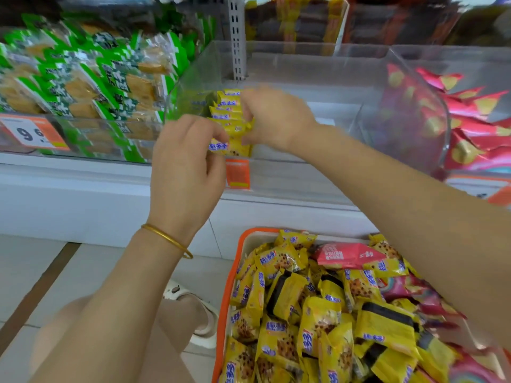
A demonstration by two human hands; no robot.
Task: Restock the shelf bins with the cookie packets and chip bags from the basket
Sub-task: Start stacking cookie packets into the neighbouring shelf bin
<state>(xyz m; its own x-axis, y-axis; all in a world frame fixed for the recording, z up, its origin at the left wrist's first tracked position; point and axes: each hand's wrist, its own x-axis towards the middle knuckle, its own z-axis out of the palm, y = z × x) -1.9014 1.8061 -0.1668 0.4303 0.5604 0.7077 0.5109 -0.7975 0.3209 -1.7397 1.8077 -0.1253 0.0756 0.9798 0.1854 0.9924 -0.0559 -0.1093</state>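
A stack of yellow cookie packets [231, 125] stands on edge at the front left of a clear plastic shelf bin [290, 67]. My left hand [185, 164] pinches the lowest packet's end from the left. My right hand [272, 117] grips the stack's right side, fingers curled over its top. Below, an orange-rimmed basket [229, 275] is heaped with several yellow cookie packets [320, 319] and a few red chip bags [345, 254].
A left bin holds green-wrapped cracker packs [83, 78] behind an orange price tag [33, 132]. A right bin holds red chip bags [475, 120]. A small orange label [237, 174] hangs on the white shelf edge. My knees and white sandal [199, 308] are on the tiled floor.
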